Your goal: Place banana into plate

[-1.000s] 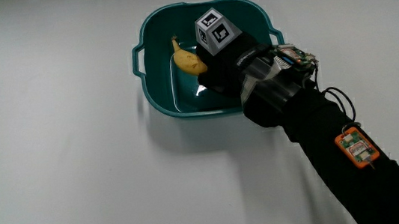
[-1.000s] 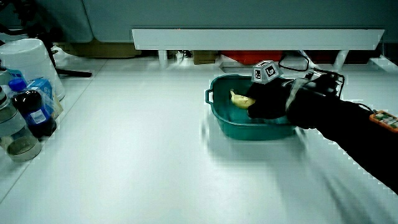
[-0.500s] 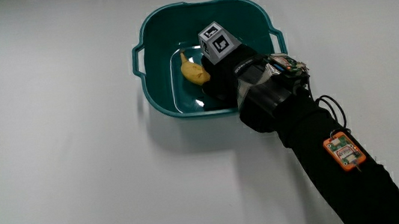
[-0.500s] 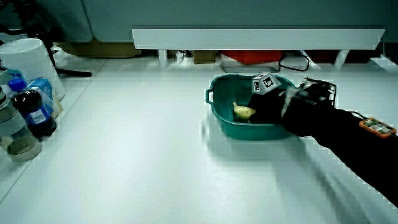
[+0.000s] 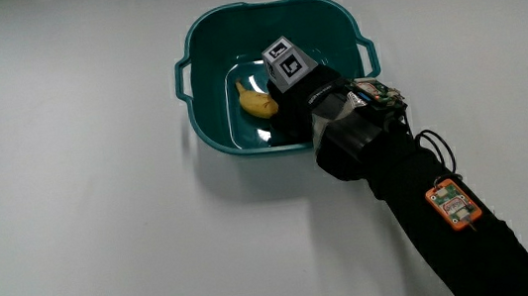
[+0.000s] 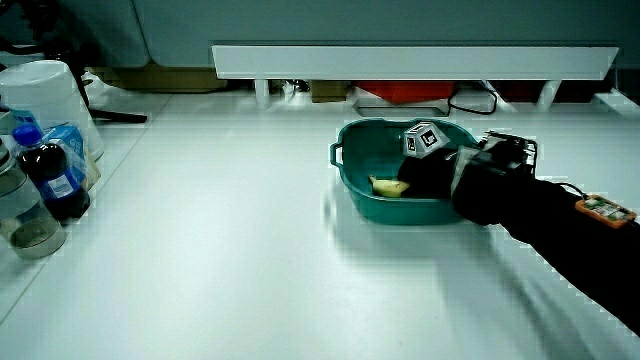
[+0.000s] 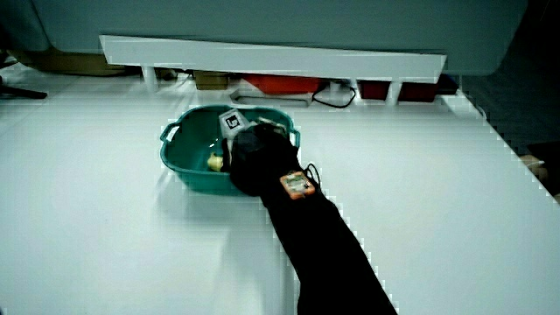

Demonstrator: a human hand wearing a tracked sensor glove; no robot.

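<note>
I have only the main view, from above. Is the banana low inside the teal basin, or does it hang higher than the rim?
Observer: In a side view the banana lies low inside the teal basin, under its rim, beside the hand.
Operator: Does something else stand on the table?
Observer: Yes. Bottles and a white container stand at the table's edge, well apart from the basin.

White table [image 5: 76, 249]; low white partition [image 6: 415, 61]; bottles [image 6: 45, 180] at table's edge.
</note>
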